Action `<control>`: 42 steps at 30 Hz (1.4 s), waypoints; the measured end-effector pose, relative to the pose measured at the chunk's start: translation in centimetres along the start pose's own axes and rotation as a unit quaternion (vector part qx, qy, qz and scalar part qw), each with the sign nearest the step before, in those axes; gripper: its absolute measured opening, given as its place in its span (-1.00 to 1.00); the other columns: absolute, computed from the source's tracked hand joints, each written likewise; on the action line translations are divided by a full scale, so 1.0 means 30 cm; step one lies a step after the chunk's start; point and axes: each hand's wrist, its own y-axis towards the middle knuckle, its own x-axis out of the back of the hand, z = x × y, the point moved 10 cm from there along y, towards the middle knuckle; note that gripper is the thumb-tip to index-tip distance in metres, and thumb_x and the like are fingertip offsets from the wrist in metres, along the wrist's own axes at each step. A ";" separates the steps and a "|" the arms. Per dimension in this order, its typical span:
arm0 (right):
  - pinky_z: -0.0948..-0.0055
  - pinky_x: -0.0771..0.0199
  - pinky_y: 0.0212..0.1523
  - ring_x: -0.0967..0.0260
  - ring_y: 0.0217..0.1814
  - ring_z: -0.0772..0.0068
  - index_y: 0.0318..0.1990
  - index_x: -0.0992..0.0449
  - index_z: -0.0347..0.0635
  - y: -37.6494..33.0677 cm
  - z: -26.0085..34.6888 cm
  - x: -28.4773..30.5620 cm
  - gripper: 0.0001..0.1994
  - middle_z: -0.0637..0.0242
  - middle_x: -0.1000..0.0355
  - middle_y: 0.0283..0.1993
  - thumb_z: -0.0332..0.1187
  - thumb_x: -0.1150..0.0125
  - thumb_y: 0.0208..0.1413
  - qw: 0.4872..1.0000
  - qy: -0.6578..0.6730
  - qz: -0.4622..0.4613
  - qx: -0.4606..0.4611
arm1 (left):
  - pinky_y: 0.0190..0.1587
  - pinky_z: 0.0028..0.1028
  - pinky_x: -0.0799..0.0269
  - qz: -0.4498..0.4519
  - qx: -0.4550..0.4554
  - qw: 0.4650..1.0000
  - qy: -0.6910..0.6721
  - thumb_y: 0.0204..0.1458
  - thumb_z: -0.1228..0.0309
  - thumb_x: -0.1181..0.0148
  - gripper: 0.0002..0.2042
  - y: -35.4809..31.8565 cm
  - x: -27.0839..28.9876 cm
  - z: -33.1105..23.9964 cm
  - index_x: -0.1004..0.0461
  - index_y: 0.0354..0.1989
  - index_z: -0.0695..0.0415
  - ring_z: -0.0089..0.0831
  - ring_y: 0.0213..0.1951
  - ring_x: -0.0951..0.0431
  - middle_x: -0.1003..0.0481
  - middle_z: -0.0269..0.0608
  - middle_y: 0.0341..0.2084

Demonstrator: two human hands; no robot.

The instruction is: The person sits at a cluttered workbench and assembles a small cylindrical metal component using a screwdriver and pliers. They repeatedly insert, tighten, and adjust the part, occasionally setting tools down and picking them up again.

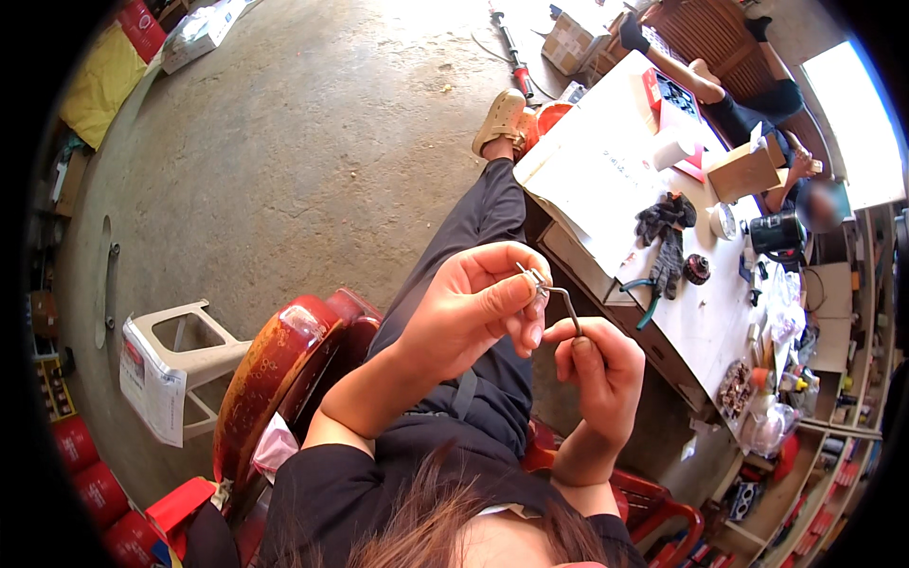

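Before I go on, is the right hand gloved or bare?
Bare: the right hand shows uncovered skin as it grips the dark bent rod, and dark glove material lies on the white table.

Bright light; tabletop (705, 322) and far floor (417, 38) washed out by glare; edges bent, corners black.

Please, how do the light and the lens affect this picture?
In the head view, glare whitens much of the table and the floor at the top; the bright panel at right is blown out; edges bend toward the black rim; the left hand and right hand look fairly sharp.
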 end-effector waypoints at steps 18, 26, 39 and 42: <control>0.63 -0.23 -0.53 -0.30 -0.55 0.63 -0.23 -0.56 -0.38 -0.020 0.015 0.039 -0.82 0.33 -0.37 -0.55 -0.62 0.00 0.08 0.992 -0.015 -0.080 0.098 | -0.32 -0.57 -0.52 0.019 0.029 0.999 -0.040 0.20 0.40 -0.07 -0.77 0.009 -0.026 0.028 -0.37 -0.04 0.26 -0.51 -0.36 -0.54 -0.46 -0.20 -0.35; 0.62 -0.25 -0.53 -0.31 -0.57 0.59 -0.23 -0.56 -0.34 -0.025 0.033 0.028 -0.80 0.33 -0.36 -0.56 -0.64 -0.04 0.04 0.987 -0.075 -0.071 0.125 | -0.42 -0.59 -0.44 -0.011 0.027 0.999 -0.021 0.20 0.36 -0.08 -0.74 0.007 -0.023 0.028 -0.35 -0.07 0.30 -0.49 -0.43 -0.52 -0.45 -0.21 -0.40; 0.62 -0.23 -0.56 -0.29 -0.59 0.60 -0.21 -0.56 -0.33 -0.033 0.049 0.030 -0.80 0.33 -0.35 -0.58 -0.65 -0.06 0.03 0.983 -0.099 -0.079 0.130 | -0.31 -0.56 -0.52 0.027 0.032 0.998 -0.037 0.21 0.40 -0.05 -0.75 0.007 -0.024 0.039 -0.36 -0.02 0.28 -0.52 -0.38 -0.56 -0.48 -0.19 -0.34; 0.62 -0.25 -0.57 -0.30 -0.59 0.60 -0.20 -0.56 -0.33 -0.039 0.051 0.030 -0.79 0.33 -0.36 -0.57 -0.67 -0.07 0.01 0.979 -0.112 -0.098 0.138 | -0.30 -0.54 -0.52 0.028 0.020 0.999 -0.022 0.22 0.40 -0.05 -0.75 0.008 -0.028 0.030 -0.36 -0.02 0.28 -0.51 -0.36 -0.56 -0.47 -0.19 -0.33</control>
